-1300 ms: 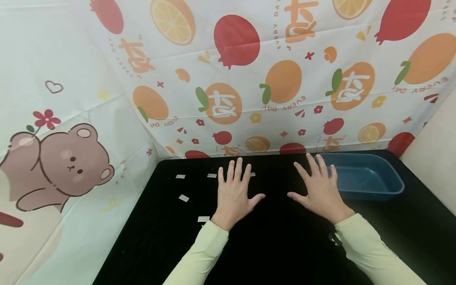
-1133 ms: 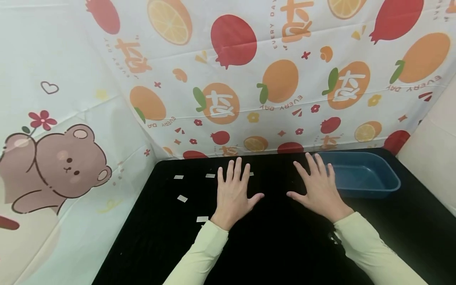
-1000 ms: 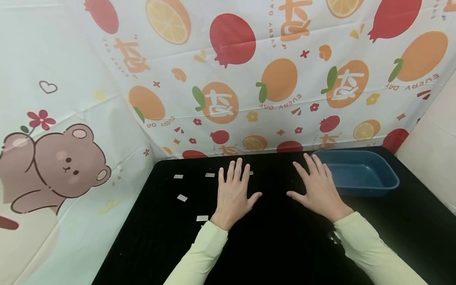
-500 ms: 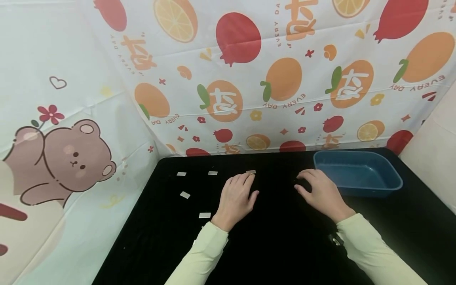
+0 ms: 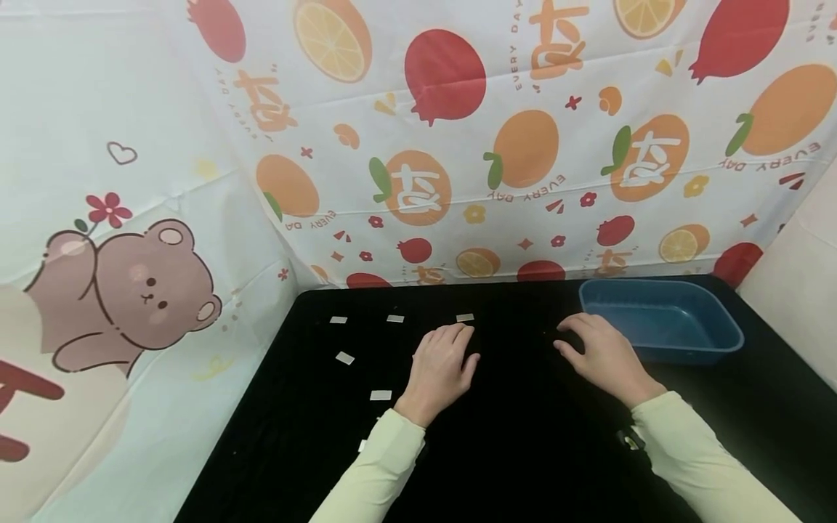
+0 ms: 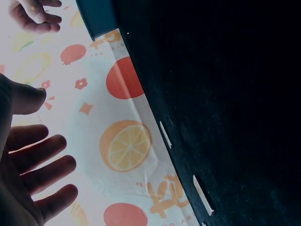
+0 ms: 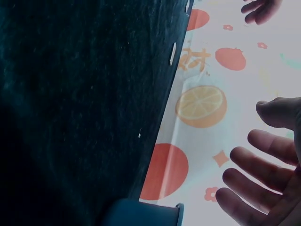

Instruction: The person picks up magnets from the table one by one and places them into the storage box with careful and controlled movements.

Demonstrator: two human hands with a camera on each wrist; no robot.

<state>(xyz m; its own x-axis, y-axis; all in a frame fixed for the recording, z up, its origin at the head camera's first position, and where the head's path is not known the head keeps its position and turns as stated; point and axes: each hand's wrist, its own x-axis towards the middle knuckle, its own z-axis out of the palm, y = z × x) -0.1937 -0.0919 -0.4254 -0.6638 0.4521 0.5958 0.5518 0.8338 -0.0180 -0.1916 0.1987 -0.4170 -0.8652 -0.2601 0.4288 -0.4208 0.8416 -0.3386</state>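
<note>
My left hand [image 5: 437, 370] hovers over the black table, fingers loosely bent, holding nothing. Its fingertips are nearest a small white rectangular piece [image 5: 465, 317] at the back. Similar flat white pieces lie to its left: two in the back row [image 5: 395, 319], a tilted one [image 5: 344, 358] and a larger one [image 5: 381, 395]. Another piece [image 5: 362, 445] is partly hidden by the left sleeve. My right hand [image 5: 604, 356] hovers just left of the blue plastic basin [image 5: 686, 354], also holding nothing. Both wrist views show the fingers relaxed and apart, the left [image 6: 47, 174] and the right [image 7: 258, 174].
Behind the black table [image 5: 523, 450] hangs a white fruit-print cloth [image 5: 458, 145]. A bear-print cloth [image 5: 157, 290] covers the left side, and a pale wall [image 5: 798, 240] stands on the right. A small dark object [image 5: 630, 440] shows beside the right cuff.
Both hands were raised with fingers spread straight; the fingers have since come down and bent. The right hand has shifted slightly right. The white pieces and basin stay in place.
</note>
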